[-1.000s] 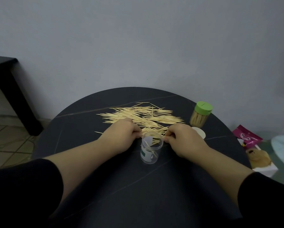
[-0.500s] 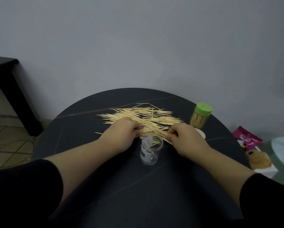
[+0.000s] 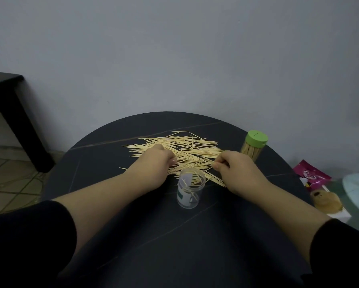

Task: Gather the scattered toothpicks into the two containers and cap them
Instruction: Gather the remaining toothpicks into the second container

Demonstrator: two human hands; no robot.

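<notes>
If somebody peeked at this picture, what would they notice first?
The pale toothpicks scattered across the dark round table stand out most, with the left hand and right hand both at the heap's near edge. Between the two wrists stands an open clear container holding a few toothpicks, and a full green-capped container stands at the table's right edge.

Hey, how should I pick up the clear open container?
Grip the clear container low on its wall, from the near side. It stands upright and uncapped, loose toothpicks lean inside near the rim, and the scattered pile crowds its far side.
</notes>
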